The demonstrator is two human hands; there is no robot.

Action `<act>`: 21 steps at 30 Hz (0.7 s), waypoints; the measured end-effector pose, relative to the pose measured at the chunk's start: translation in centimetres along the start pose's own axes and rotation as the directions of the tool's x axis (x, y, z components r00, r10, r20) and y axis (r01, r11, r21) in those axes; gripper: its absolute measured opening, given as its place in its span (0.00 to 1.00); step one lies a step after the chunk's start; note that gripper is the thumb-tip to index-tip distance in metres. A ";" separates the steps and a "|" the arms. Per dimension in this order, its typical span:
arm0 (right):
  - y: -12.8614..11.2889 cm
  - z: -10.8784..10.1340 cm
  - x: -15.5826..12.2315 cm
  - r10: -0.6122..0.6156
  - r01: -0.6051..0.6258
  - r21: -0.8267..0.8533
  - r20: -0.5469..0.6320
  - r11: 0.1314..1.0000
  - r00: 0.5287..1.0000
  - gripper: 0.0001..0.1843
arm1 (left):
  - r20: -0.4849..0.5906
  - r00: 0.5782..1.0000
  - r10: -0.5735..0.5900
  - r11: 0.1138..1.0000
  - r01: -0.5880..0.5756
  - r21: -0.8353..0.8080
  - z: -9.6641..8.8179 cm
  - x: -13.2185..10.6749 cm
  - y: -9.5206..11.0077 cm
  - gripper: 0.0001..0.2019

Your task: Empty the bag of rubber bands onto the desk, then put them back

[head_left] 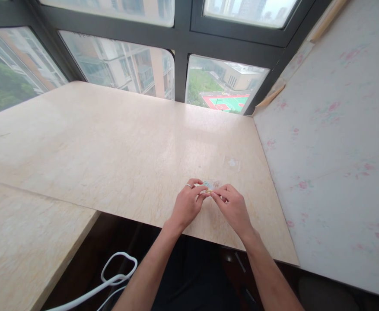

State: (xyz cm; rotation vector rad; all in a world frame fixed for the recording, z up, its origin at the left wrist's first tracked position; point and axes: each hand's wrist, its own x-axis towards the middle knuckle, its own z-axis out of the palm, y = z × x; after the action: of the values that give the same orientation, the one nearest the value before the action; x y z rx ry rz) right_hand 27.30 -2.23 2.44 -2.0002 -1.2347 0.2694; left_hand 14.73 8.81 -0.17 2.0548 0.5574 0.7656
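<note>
My left hand (189, 199), with a ring on one finger, and my right hand (230, 204) meet above the front part of the stone counter. Both pinch a tiny yellow-gold piece (208, 191) between their fingertips; its kind is too small to make out. Just beyond the fingers lies a small clear plastic bag (212, 183) with bluish-green and brownish bits showing in it, partly hidden by my left fingers. Farther back and to the right, a clear packet (232, 163) with a white shape in it rests flat on the counter.
The marble-patterned counter (127, 142) runs to dark-framed windows (183, 65). A flower-papered wall (338, 142) bounds it on the right. Below the front edge at left hangs a looped white cable (111, 280), beside a lower-left counter section (30, 242).
</note>
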 end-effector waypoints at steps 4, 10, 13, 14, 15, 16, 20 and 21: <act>0.2 0.2 0.3 -0.004 0.005 -0.076 0.011 0.997 1.000 0.09 | -0.012 0.999 -0.033 0.999 0.033 0.003 -0.3 -0.2 -0.4 0.10; 0.1 0.0 0.7 0.004 -0.001 -0.072 0.040 0.997 0.999 0.08 | -0.070 0.996 -0.060 0.998 0.058 -0.028 -0.5 -0.5 -0.7 0.08; 0.2 -0.5 0.7 -0.005 0.005 -0.043 0.017 0.999 1.000 0.09 | -0.067 0.995 -0.073 0.996 0.070 -0.045 -0.6 -0.5 -0.7 0.09; 0.4 -0.7 0.7 -0.007 0.007 -0.032 -0.001 0.999 1.000 0.09 | -0.062 0.995 -0.079 0.996 0.076 -0.050 -0.6 -0.5 -0.7 0.09; 0.6 -1.0 0.7 -0.008 0.008 -0.019 -0.023 1.000 1.000 0.09 | -0.056 0.995 -0.086 0.995 0.083 -0.055 -0.7 -0.6 -0.7 0.09; 0.8 -1.4 0.7 -0.006 0.006 -0.004 -0.047 1.000 0.999 0.10 | -0.047 0.995 -0.093 0.994 0.091 -0.058 -0.8 -0.6 -0.8 0.10; 2.3 -2.6 0.9 0.051 -0.045 0.046 -0.139 0.998 0.989 0.12 | 0.001 0.997 -0.081 0.996 0.081 -0.025 -1.0 -0.8 -1.0 0.18; 2.7 -2.8 0.9 0.079 -0.071 0.057 -0.150 0.996 0.985 0.13 | 0.014 0.998 -0.055 0.998 0.055 0.006 -1.0 -0.8 -1.1 0.22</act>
State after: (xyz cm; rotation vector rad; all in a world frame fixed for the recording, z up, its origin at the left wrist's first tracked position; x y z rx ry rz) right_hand 31.06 -3.54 2.62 -1.9859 -1.0480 0.1793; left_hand 13.40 9.46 -0.90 2.0398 0.6062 0.7173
